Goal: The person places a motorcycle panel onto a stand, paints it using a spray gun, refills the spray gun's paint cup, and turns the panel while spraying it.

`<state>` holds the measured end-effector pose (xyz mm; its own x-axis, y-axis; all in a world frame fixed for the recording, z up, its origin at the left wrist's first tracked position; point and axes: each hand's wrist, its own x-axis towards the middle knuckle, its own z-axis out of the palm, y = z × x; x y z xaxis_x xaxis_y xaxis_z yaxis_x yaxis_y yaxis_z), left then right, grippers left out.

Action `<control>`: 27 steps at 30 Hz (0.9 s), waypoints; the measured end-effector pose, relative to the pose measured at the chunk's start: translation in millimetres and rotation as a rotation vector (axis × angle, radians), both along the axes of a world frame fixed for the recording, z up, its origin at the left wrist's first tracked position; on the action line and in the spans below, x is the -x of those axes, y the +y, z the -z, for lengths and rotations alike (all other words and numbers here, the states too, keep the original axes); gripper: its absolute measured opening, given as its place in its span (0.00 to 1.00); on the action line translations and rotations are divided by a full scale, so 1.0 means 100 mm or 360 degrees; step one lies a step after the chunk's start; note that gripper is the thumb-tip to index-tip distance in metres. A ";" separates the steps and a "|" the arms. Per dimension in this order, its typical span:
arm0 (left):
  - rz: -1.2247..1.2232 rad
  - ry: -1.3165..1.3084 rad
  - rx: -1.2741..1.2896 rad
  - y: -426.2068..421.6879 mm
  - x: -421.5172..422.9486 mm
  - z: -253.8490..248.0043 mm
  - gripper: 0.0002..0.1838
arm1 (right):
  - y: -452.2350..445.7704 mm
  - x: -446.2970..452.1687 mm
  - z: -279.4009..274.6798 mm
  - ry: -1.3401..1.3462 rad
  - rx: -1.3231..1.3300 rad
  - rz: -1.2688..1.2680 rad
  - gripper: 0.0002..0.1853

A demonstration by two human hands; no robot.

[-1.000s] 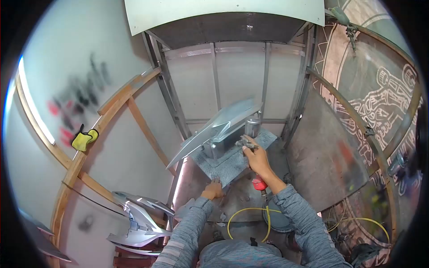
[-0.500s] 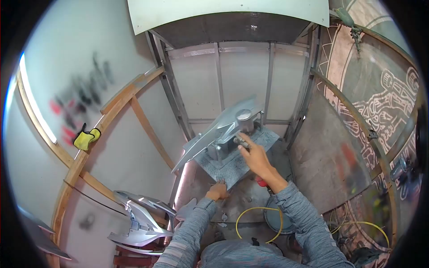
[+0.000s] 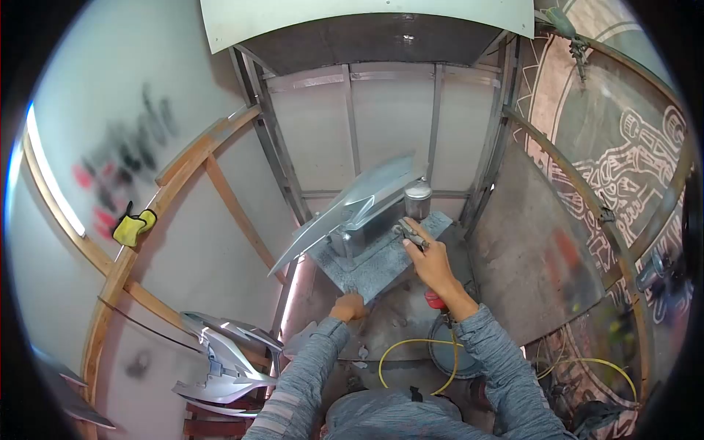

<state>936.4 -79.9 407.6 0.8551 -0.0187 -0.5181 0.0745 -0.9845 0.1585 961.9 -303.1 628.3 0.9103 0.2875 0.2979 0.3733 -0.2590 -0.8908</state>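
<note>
The right hand has its fingers curled around a spray gun, whose metal cup stands just beside the far end of a silver fairing panel. The panel lies aslant over a speckled board; the left hand is at the board's near corner, how far its fingers close being impossible to tell from here. A red fitting shows beside the right wrist, above a looped yellow hose.
</note>
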 end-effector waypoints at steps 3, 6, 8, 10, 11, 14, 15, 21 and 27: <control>0.0019 -0.0128 -0.0083 0.06 0.08 0.00 0.40 | 0.03 0.04 0.09 -0.0038 -0.0200 0.0030 0.24; 0.0020 -0.0168 -0.0141 0.13 0.13 0.01 0.39 | 0.05 0.12 0.07 0.0076 -0.0203 -0.0015 0.24; 0.0007 -0.0163 -0.0163 0.18 0.15 -0.01 0.38 | 0.08 0.23 -0.03 0.0218 -0.0268 -0.0116 0.24; -0.0020 -0.0213 -0.0261 0.19 0.21 -0.10 0.38 | 0.18 0.21 0.00 0.0131 -0.0364 -0.0304 0.24; -0.0006 -0.0210 -0.0269 0.20 0.22 -0.16 0.38 | 0.22 0.21 -0.01 0.0133 -0.0374 -0.0291 0.24; -0.0226 -0.0011 -0.0185 0.25 0.19 -0.29 0.40 | 0.35 0.16 -0.19 0.0400 -0.0073 -0.0365 0.23; -0.0139 -0.0077 -0.0238 0.31 0.19 -0.24 0.40 | 0.38 0.07 -0.13 0.0399 -0.0083 -0.0351 0.23; -0.0045 -0.0220 -0.0263 0.73 0.09 0.09 0.43 | 0.18 -0.61 0.21 0.0080 -0.0222 0.0086 0.20; -0.0121 -0.0225 -0.0217 0.95 -0.02 0.14 0.42 | -0.39 -1.16 0.23 -0.0143 -0.0020 0.0704 0.18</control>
